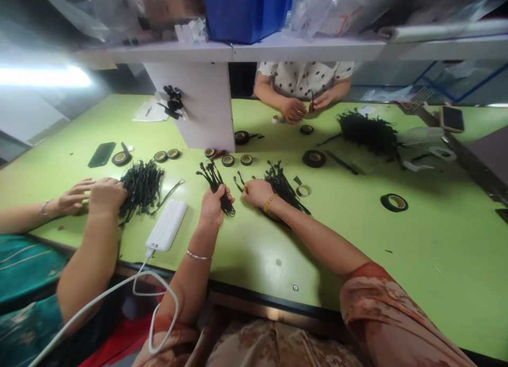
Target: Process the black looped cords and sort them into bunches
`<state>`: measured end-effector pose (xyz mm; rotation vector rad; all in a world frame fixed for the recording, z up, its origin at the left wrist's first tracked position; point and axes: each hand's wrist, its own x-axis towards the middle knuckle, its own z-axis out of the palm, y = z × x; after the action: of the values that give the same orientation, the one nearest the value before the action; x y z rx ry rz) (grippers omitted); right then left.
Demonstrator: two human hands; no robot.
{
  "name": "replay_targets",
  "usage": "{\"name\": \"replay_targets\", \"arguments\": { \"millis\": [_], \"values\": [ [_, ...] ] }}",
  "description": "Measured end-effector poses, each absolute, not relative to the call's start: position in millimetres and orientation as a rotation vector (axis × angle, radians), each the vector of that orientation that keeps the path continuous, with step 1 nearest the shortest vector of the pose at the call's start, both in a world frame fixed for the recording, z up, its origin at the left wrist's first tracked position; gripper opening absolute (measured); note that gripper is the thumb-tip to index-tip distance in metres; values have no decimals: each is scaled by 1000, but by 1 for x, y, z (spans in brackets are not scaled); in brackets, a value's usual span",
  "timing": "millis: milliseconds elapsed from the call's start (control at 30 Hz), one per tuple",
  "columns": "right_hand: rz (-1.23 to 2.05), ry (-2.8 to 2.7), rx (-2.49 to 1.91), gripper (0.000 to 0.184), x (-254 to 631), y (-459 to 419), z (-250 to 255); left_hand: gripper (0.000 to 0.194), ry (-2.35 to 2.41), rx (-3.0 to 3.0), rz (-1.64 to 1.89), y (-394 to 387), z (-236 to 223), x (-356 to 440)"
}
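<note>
My left hand (213,205) is closed around a bundle of short black cables (216,179), their connector ends fanning out above the fist and their looped ends hanging below. To its right, my right hand (257,193) is pinched, with a thin black cable (238,181) sticking out at its fingertips. Beside and partly under that hand lies a loose pile of black cables (283,184). A pale tape roll (304,190) sits just right of the pile. Small black tape rolls (227,160) are spread beyond both hands.
A white power bank (169,225) with a white cord lies left of my left forearm. At the left, a co-worker's hands (105,195) touch another cable pile (142,190). Another person (305,86) works opposite. A shelf (257,52) and its upright panel (198,108) stand ahead.
</note>
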<state>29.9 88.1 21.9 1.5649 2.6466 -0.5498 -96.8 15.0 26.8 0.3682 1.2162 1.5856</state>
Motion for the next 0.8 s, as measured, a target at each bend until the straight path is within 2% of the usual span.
{"name": "replay_targets", "arguments": {
  "millis": [200,367,467,533,733,800],
  "values": [
    [-652,2662,1761,28,36,112,12,14,1204,288,1568,18,23,-97],
    [-631,2570,1774,25,25,123,4,17,1239,312,1549,19,18,-94],
    [-727,2581,1819,19,24,128,4,19,1248,326,1519,19,16,-93],
    [-941,2636,1858,16,27,128,6,19,1245,322,1512,19,14,-91],
    [-1973,2658,1740,13,35,103,24,18,1115,373,1521,15,16,-77],
    [-2101,2549,1654,12,38,92,32,22,1053,454,1504,13,16,-73]
  ]
}}
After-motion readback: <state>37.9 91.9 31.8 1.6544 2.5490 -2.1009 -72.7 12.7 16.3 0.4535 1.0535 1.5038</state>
